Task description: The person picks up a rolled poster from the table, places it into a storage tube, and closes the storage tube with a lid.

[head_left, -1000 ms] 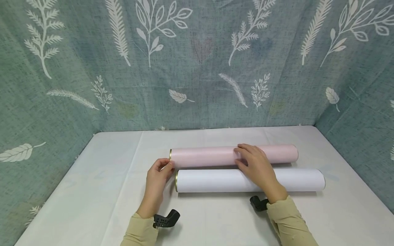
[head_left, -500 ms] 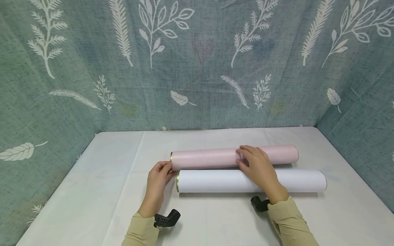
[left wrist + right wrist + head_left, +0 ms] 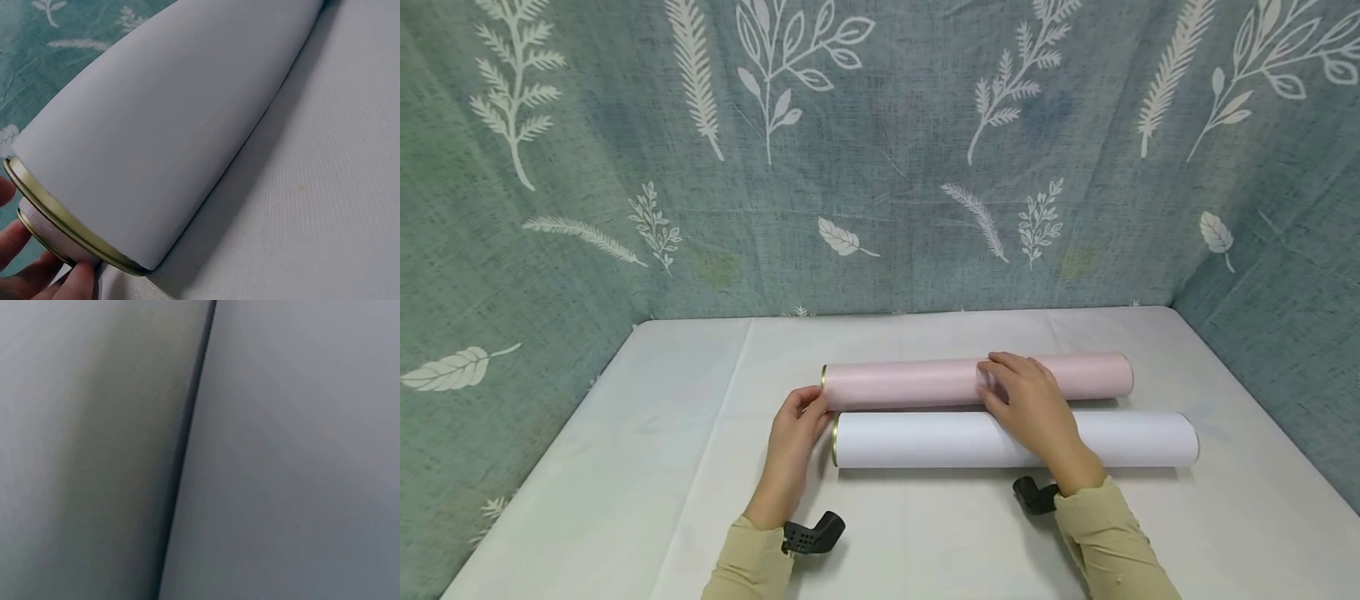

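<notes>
Two long tubes lie side by side on the table, both with a gold rim at the left end. The pink tube (image 3: 902,385) is the farther one, and the white tube (image 3: 940,442) lies in front of it. My left hand (image 3: 796,433) grips the pink tube's left end, thumb and fingertips at its gold rim (image 3: 44,237). My right hand (image 3: 1030,404) arches over the white tube and holds the pink one near its middle, fingers over the top and thumb on the near side. In the right wrist view only the white tube's surface (image 3: 287,462) and the tabletop show; the hand is hidden.
A white cloth covers the table (image 3: 587,450). Green leaf-patterned fabric (image 3: 887,167) hangs behind it and at both sides. Black wrist cameras (image 3: 815,533) sit on both wrists, low over the tabletop in front of the white tube.
The pink tube's left end first swung toward the white tube, then back away, ending slightly farther right. My left hand went with it. My right hand stayed nearly in place.
</notes>
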`<state>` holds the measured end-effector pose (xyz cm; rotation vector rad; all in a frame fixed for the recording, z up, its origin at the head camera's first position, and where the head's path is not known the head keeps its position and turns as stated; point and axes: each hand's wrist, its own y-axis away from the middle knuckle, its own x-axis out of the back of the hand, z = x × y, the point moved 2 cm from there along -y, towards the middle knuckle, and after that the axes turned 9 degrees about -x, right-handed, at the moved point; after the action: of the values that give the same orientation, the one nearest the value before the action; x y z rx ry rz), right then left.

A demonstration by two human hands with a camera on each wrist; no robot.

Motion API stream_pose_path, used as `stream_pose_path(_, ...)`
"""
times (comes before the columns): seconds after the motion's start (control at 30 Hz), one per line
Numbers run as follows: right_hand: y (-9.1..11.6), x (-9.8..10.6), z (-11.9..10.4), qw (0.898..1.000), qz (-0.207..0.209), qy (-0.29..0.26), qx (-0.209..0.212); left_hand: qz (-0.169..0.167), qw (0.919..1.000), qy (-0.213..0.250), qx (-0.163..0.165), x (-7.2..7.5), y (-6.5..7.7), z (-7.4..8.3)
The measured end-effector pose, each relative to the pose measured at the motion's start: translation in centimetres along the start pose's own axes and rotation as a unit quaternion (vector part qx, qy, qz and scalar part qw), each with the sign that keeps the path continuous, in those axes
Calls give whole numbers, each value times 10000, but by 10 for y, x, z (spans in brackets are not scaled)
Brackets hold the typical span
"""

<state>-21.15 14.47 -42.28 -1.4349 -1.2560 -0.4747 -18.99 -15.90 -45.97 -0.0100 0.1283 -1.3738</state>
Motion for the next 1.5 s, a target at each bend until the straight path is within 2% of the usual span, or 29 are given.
stream_pose_path(0.17,-1,3,-2,9998,-118,56,-117,-401,9990,-102,-170,-2,2,3)
stream_pose_path(0.3,-1,5,-3,9997,-132,147,-153,-621,9978,-192,-155,-4,2,5)
stream_pose_path(0.43,-2,5,-5,9998,116,140,-127,-815,9960,-330,-131,-5,0,6)
stream_pose_path(0.6,-2,7,-4,9985,526,99,-123,-956,9930,-690,-88,-5,-3,8)
stream_pose_path(0.67,-2,9,-4,9982,562,159,-96,-1039,9907,-871,-61,-7,-3,9)
stream_pose_path(0.8,0,11,-4,9990,232,355,149,-1160,9866,-1143,-97,-10,-2,7)
stream_pose_path(0.9,3,10,-5,9983,-84,429,392,-1217,9836,-1312,-247,-11,-1,4)
stream_pose_path(1.0,5,9,-5,9978,-174,354,527,-1300,9791,-1501,-440,-12,0,2)
stream_pose_path(1.17,0,10,-3,9967,-300,314,691,-1316,9731,-1789,-609,-14,1,8)
stream_pose_path(1.27,-5,7,0,9949,-639,482,612,-1275,9683,-1973,-850,-14,-2,5)
stream_pose_path(1.33,-8,4,2,9921,-1004,615,432,-1231,9643,-2139,-962,-13,-3,3)
stream_pose_path(1.4,-10,-1,3,9882,-1294,784,249,-1205,9618,-2254,-986,-12,-3,0)
stream_pose_path(1.5,-11,-6,5,9851,-1428,954,12,-1238,9596,-2370,-877,-9,-1,-3)
